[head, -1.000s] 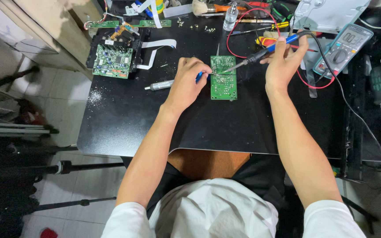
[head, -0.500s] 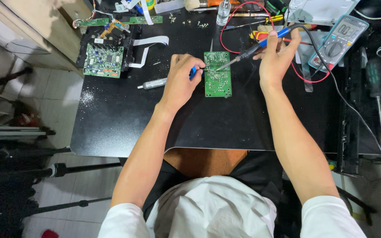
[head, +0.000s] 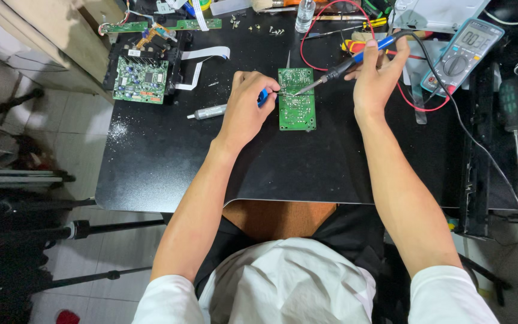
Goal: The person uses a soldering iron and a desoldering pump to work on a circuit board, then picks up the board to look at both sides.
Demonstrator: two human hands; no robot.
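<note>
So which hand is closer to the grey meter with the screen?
The right hand. It holds the soldering iron just left of the meter. The left hand is farther away, beyond the green board.

Near half of bench (head: 169, 174) bare, open passage btwn forearms; far edge crowded w/ screws (head: 256, 27), bottle (head: 305, 15), red wire (head: 325, 36); second board (head: 141, 78) w/ ribbon cable (head: 202, 60) blocks far left; multimeter (head: 467, 53) & screwdriver (head: 514, 129) block right side.

An electronics repair workshop: multimeter (head: 467, 49), soldering iron (head: 355, 59), circuit boards (head: 141, 79) and screwdrivers (head: 514, 129) crowd the black bench (head: 169, 162).
</note>
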